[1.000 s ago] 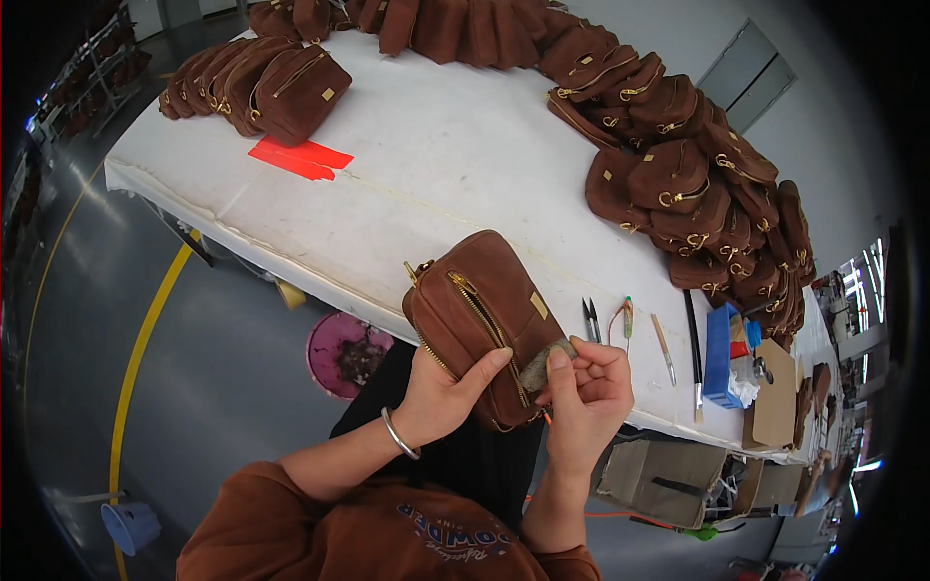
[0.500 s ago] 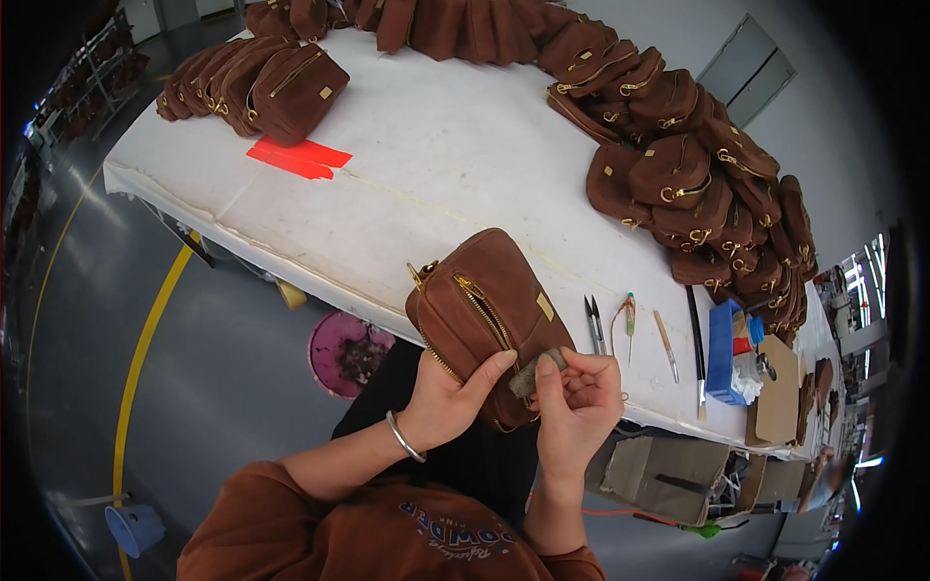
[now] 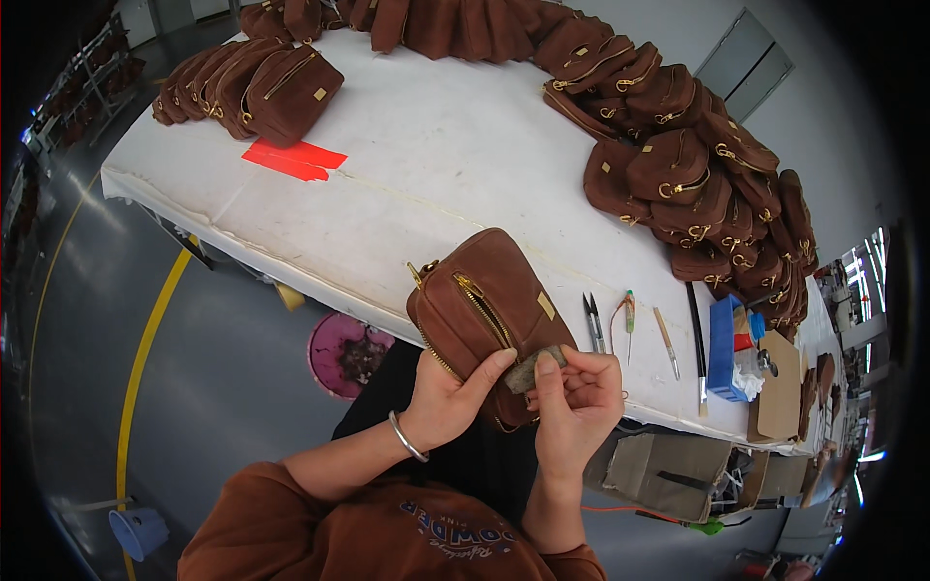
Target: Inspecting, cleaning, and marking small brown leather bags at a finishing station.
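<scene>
A brown leather zip bag (image 3: 489, 290) with brass zippers and a small gold tag rests tilted against the table's near edge. My left hand (image 3: 449, 397) grips its lower left side, thumb lying on the front beside the open end of the front zipper. Between the thumb and fingers of my right hand (image 3: 579, 392) is a small grey-brown piece of cloth or felt (image 3: 535, 370), whose exact kind I cannot tell. It lies against the bag's lower front. The bag's bottom corner is partly behind my hands.
On the white table (image 3: 417, 145) lie small scissors (image 3: 594, 321), a green-handled awl (image 3: 629, 315) and brushes (image 3: 697, 349) beside a blue bin (image 3: 722, 349). Piled brown bags (image 3: 693, 184) line the far and right sides. A pink basin (image 3: 325, 353) stands on the floor.
The grey-brown piece has shifted slightly and shows a little more of its face. Both hands and the bag stay almost where they were; the view has tilted a little.
</scene>
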The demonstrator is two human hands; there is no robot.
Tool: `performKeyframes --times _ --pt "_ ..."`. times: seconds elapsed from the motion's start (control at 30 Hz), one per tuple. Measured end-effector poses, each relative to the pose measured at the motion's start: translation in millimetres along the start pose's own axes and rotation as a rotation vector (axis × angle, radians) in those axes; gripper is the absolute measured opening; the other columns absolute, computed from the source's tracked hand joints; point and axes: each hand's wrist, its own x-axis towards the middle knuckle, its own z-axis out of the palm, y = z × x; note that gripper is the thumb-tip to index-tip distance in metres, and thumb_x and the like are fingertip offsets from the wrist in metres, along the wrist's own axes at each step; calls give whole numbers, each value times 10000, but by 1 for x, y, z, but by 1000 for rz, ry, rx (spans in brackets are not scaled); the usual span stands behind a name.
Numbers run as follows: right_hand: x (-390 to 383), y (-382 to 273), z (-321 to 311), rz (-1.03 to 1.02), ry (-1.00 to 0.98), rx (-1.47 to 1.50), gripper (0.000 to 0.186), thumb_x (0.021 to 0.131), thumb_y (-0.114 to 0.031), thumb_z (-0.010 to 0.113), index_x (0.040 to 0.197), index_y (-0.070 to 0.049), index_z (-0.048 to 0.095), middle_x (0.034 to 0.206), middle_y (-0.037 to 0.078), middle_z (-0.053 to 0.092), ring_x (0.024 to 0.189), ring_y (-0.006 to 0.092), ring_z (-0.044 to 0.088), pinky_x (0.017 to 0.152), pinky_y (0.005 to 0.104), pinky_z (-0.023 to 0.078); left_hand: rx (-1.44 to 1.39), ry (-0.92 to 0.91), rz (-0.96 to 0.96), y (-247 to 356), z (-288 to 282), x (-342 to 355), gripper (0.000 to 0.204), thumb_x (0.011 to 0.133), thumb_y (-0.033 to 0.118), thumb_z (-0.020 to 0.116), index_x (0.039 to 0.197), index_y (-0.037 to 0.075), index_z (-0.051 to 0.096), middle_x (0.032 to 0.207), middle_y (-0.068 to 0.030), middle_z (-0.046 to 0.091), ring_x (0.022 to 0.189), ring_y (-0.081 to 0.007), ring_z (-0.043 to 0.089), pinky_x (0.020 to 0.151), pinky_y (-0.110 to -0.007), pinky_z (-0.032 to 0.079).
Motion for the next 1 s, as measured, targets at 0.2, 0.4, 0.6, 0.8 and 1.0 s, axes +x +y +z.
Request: performKeyframes --times 0.2,0.4,0.6,0.8,1.0 --pt "4 6 5 -40 19 -8 176 884 14 687 998 3 554 771 59 632 570 58 578 482 168 465 18 -9 10 -5 -1 -1 183 923 53 671 1087 -26 651 1005 -64 708 888 -107 647 789 -271 524" --pt "2 -2 0 -53 38 -38 174 886 13 686 1005 7 559 770 50 628 576 50 564 489 167 454 -25 22 -23 -1 -1 0 188 922 57 676 1087 -29 650 997 -61 707 880 -104 646 782 -268 525" --pt "5 3 7 -55 -91 0 215 892 17 684 1090 25 600 854 43 634 676 50 581 572 178 469 -33 7 -28 -3 -1 0 213 926 68 673 1113 -29 642 1007 -63 705 892 -106 648 791 -269 524" --pt "12 -7 -11 -85 -198 -280 227 866 43 677 1088 -4 670 885 59 612 687 84 559 566 203 441 6 -1 -27 2 -5 3 215 935 71 660 1123 -29 633 1039 -69 699 934 -110 641 822 -275 519" --pt "20 -22 -15 -112 -246 -411 278 865 49 660 1136 -8 670 918 106 616 772 177 596 684 285 490 -72 3 -44 3 -4 4 242 939 65 655 1158 -24 601 1075 -68 682 965 -115 634 839 -277 517"
